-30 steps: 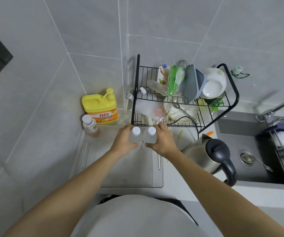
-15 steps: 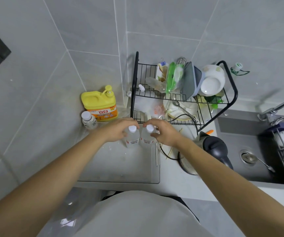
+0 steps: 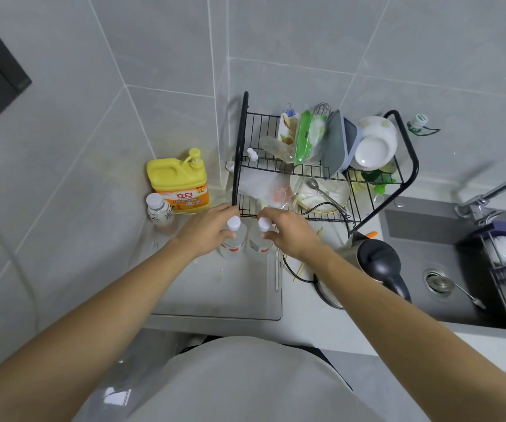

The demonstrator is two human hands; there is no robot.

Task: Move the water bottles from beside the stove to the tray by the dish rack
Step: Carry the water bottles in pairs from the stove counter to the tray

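Observation:
Two clear water bottles with white caps stand upright side by side at the far end of the clear tray [image 3: 215, 290], just in front of the black dish rack [image 3: 237, 153]. My left hand [image 3: 206, 234] wraps the left water bottle [image 3: 233, 245] from its left side. My right hand [image 3: 291, 236] holds the right water bottle [image 3: 258, 243] near its neck, fingers by the cap. The bottles' bases look set on the tray; their lower parts are partly hidden by my hands.
A yellow detergent jug [image 3: 178, 184] and a small white-capped drink bottle [image 3: 158, 208] stand in the left corner. A kettle [image 3: 379, 263] with its cord sits right of the tray, then the sink [image 3: 422, 239] and faucet [image 3: 489, 199]. The rack holds bowls, plates and bags.
Both hands have carried the two bottles a little left and down to the tray's far end. My fingers have shifted from the bottles' bodies to their sides and necks.

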